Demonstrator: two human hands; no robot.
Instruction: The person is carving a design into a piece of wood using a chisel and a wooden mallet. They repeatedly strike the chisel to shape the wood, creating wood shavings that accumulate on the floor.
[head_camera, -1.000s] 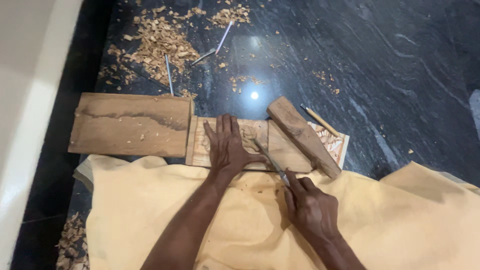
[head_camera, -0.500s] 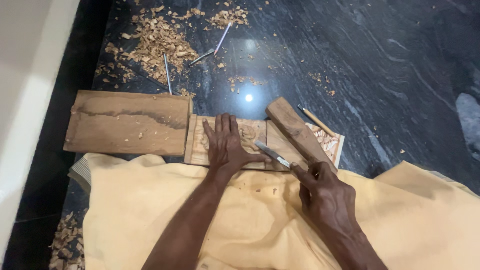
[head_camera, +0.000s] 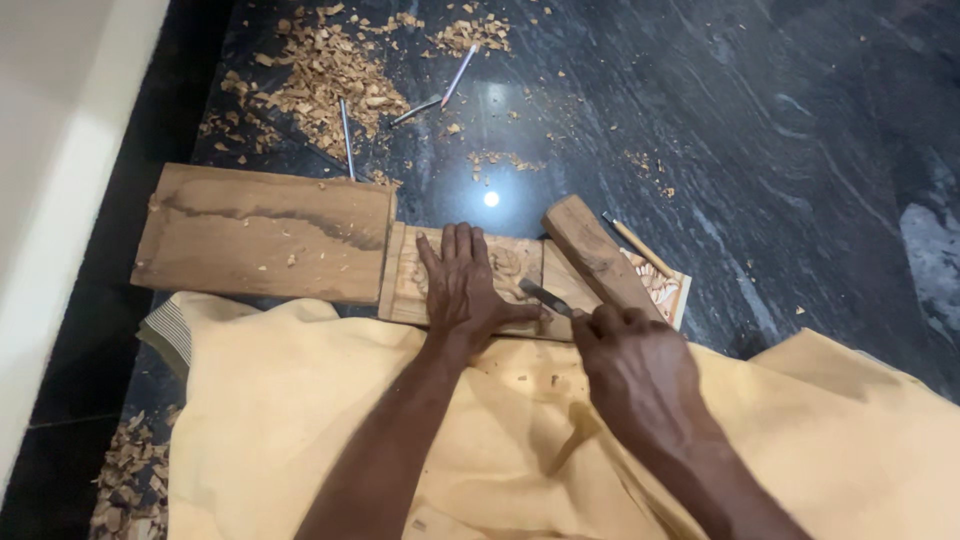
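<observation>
My left hand (head_camera: 463, 282) lies flat, fingers spread, pressing on a carved wooden panel (head_camera: 515, 262) on the dark floor. My right hand (head_camera: 632, 362) grips a chisel (head_camera: 545, 296) whose metal blade points left onto the panel, close to my left thumb. A thick wooden mallet block (head_camera: 592, 252) lies diagonally across the panel's right part. The carved right end (head_camera: 662, 288) shows light relief work.
A wide plain plank (head_camera: 262, 232) abuts the panel on the left. Yellow cloth (head_camera: 300, 430) covers my lap. Wood shavings (head_camera: 320, 70) and thin metal tools (head_camera: 345, 130) lie on the black marble floor (head_camera: 780, 130). A pencil-like stick (head_camera: 632, 238) lies beyond the block. A white wall edge (head_camera: 60, 200) runs along the left.
My right hand has shifted slightly with the chisel, bringing the blade lower onto the panel near my left thumb. The left hand stays flat on the panel.
</observation>
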